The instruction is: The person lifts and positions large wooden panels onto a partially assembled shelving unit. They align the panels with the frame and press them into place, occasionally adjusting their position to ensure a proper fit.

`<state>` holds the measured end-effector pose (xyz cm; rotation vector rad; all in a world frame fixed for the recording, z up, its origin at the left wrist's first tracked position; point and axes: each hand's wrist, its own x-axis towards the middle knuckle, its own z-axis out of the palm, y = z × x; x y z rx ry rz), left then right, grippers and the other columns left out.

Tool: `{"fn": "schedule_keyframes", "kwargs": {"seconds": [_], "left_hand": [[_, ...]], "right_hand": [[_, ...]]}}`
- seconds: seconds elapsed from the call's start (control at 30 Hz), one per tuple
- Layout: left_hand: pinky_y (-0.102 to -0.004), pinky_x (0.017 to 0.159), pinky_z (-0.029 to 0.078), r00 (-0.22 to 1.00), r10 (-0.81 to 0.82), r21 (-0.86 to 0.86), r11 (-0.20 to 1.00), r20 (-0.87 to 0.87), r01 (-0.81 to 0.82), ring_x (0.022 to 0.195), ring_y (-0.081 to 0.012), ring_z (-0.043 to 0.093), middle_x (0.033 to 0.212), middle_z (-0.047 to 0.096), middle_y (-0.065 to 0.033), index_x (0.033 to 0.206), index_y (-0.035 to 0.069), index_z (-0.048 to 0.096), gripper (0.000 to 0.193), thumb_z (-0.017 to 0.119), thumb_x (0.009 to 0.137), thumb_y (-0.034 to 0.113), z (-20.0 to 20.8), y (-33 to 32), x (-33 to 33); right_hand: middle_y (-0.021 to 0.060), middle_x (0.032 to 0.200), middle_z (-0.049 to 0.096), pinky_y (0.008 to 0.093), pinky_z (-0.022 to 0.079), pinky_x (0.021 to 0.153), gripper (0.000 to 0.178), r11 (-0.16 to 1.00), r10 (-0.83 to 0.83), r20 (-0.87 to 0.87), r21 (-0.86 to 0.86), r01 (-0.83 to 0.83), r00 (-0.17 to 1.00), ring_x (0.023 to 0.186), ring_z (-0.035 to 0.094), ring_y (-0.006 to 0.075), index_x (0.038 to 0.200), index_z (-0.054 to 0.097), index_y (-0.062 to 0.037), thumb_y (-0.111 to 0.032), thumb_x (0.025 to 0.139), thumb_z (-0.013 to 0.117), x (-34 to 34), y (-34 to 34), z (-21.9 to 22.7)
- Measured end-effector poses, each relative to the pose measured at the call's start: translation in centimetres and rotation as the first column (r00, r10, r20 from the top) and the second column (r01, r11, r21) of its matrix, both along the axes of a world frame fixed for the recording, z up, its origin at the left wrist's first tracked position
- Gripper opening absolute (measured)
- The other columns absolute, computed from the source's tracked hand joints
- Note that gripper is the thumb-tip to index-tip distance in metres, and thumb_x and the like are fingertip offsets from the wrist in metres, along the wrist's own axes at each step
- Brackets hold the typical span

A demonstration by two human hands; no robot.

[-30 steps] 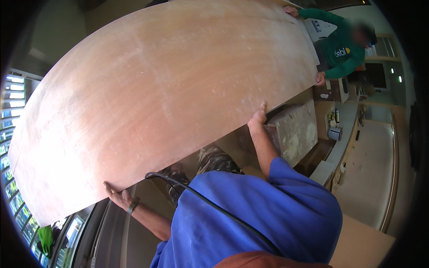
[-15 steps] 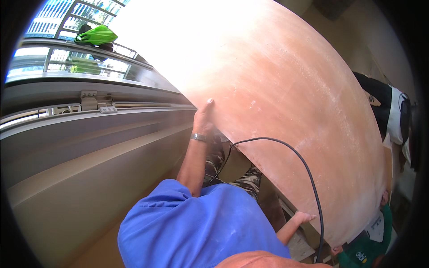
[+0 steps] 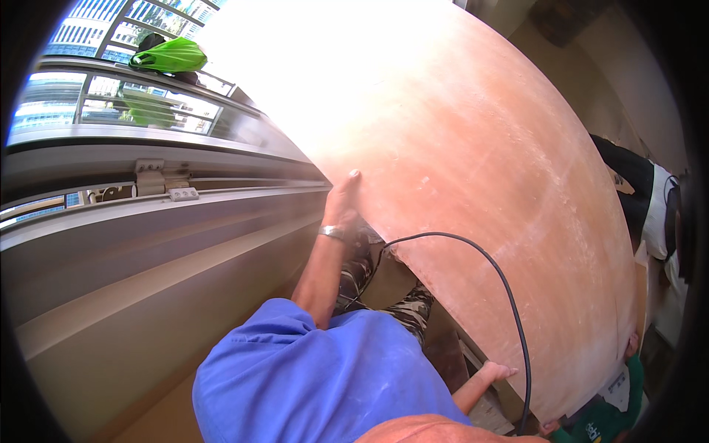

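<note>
A large, pale pinkish plywood sheet (image 3: pixel 480 162) stands tilted across the upper right of the view. My left hand (image 3: pixel 343 198), with a metal band on the wrist, grips the sheet's near edge with its fingers over the face. Lower down, my right hand (image 3: pixel 499 370) holds the sheet's bottom edge from beneath. A black cable (image 3: pixel 473 249) loops from my blue shirt over the sheet's face. At the far lower end, a co-worker in a green shirt (image 3: pixel 607 422) has a hand (image 3: pixel 630 345) on the sheet.
A grey sliding window frame and track (image 3: pixel 170 193) runs along the left, close to my left arm. A bright green bag (image 3: pixel 168 56) lies on the rail outside. Another person in black and white (image 3: pixel 650 201) stands behind the sheet at the right.
A second ago the sheet filled the upper left with the co-worker at the top right; the view has swung, so the sheet now stands on the right. Both hands keep their hold.
</note>
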<state>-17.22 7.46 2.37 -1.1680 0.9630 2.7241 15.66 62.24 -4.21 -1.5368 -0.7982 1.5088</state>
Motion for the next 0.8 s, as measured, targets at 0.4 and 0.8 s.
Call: {"fn": "schedule_keyframes", "kwargs": {"seconds": [0.4, 0.8], "left_hand": [[-0.0304, 0.082, 0.049, 0.991, 0.078, -0.096, 0.993, 0.109, -0.068, 0.093, -0.0175, 0.059, 0.101, 0.062, -0.0076, 0.105, 0.0, 0.056, 0.03, 0.067, 0.079, 0.012, -1.2, -0.1, -1.2], [-0.0359, 0.085, 0.048, 0.998, 0.051, 0.049, 0.998, -0.036, -0.049, 0.094, -0.0223, 0.058, 0.104, 0.059, -0.0127, 0.107, -0.004, 0.053, 0.03, 0.061, 0.083, 0.012, 1.4, -0.5, -1.6]], "right_hand": [[0.0174, 0.141, 0.03, 0.0463, 0.019, 0.11, 0.06, 0.987, 0.082, -0.135, -0.13, -0.099, 0.987, 0.129, 0.03, 0.0305, 0.133, 0.035, 0.0008, -0.041, 0.092, 0.025, -7.2, -5.3, 7.5], [0.0153, 0.137, 0.037, 0.0408, 0.026, 0.106, 0.06, 1.0, 0.03, -0.12, 0.001, -0.03, 0.992, 0.124, 0.038, 0.0292, 0.132, 0.035, 0.0027, -0.041, 0.092, 0.032, -4.5, -2.9, 3.1]]}}
